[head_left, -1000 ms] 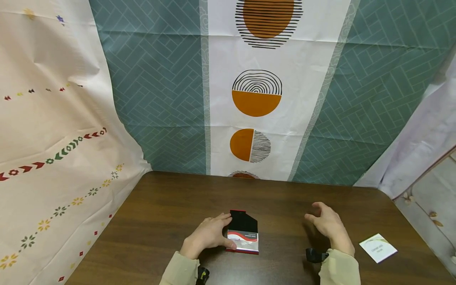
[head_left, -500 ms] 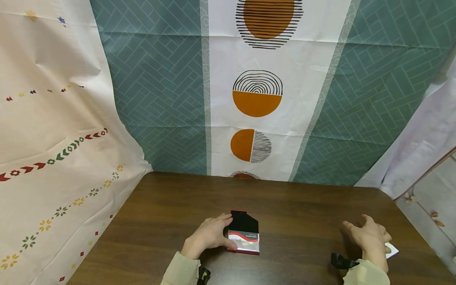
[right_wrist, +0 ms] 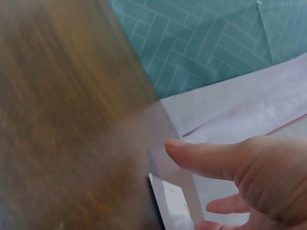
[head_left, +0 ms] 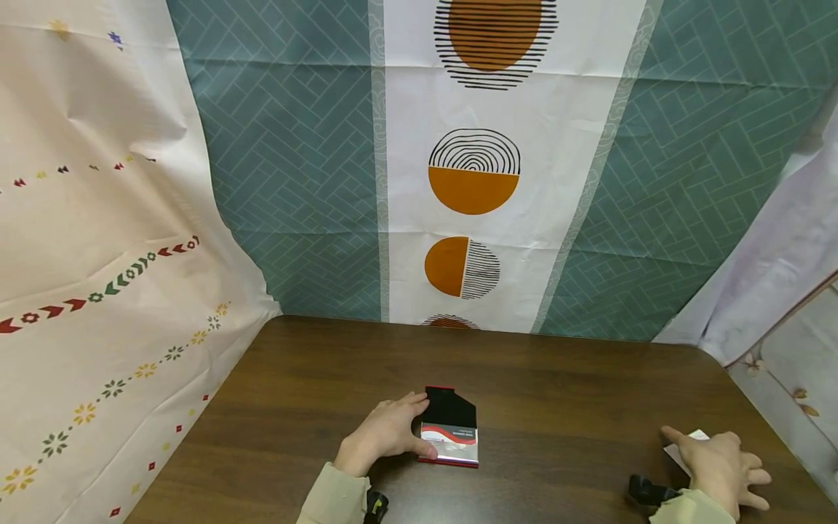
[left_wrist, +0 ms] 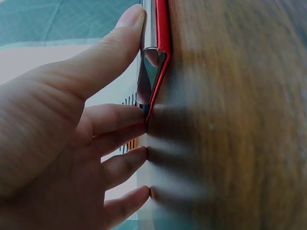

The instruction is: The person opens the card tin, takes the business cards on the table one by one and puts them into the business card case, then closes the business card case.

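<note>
An unfolded card holder (head_left: 452, 409) lies on the table in the head view, with a black flap, red edges and a silver metal pocket. A printed card with a red wave shows at the pocket. My left hand (head_left: 380, 440) rests at its left side: the thumb presses the metal pocket, and a forefinger touches the flap (left_wrist: 146, 115). Other left fingertips rest on the table. At the far right, my right hand (head_left: 720, 469) is over a white card (head_left: 677, 457), fingers spread. In the right wrist view, the thumb appears above the card (right_wrist: 175, 206); contact cannot be told.
The brown wooden table (head_left: 340, 364) extends between and beyond both hands. A teal and white patterned cloth (head_left: 314, 182) hangs behind its far edge. A cream cloth (head_left: 118, 291) hangs at the left. Black straps with small cameras (head_left: 648, 490) sit at the wrists.
My right hand has moved right and nearer to me, from bare table to over the white card, and its fingers have spread. My left hand and the card holder have stayed put.
</note>
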Motion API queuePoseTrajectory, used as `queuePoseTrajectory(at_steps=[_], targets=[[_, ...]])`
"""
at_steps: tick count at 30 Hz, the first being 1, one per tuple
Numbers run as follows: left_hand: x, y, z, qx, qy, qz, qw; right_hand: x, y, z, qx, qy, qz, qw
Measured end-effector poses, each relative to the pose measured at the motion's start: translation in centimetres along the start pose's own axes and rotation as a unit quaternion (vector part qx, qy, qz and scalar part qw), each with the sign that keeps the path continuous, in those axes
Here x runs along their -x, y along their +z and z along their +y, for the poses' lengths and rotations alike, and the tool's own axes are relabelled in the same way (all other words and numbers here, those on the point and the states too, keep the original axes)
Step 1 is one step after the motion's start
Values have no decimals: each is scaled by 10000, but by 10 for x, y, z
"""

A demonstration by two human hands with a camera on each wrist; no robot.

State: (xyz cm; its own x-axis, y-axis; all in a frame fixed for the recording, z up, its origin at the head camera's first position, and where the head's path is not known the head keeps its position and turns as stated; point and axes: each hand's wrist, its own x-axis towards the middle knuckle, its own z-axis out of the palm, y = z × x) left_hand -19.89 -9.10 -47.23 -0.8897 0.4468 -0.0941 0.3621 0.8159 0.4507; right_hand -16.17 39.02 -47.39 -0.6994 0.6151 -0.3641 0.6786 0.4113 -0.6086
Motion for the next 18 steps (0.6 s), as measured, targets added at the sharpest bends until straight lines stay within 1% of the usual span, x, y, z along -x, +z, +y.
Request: queuePoseTrajectory(at_steps=[6, 11, 14, 18], targets=[[-1, 4, -1, -12, -55, -75, 10000, -3, 2, 10, 222, 111, -48, 9997], [-2, 8, -1, -120, -9, -82, 9999, -1, 2, 17, 248, 159, 100, 9995], [-2, 8, -1, -170, 27, -63, 9998, 0, 0, 20, 315, 114, 103, 9994], [-2, 6, 0, -150, 26, -55, 9999, -1, -7, 23, 693, -114, -282, 9971]])
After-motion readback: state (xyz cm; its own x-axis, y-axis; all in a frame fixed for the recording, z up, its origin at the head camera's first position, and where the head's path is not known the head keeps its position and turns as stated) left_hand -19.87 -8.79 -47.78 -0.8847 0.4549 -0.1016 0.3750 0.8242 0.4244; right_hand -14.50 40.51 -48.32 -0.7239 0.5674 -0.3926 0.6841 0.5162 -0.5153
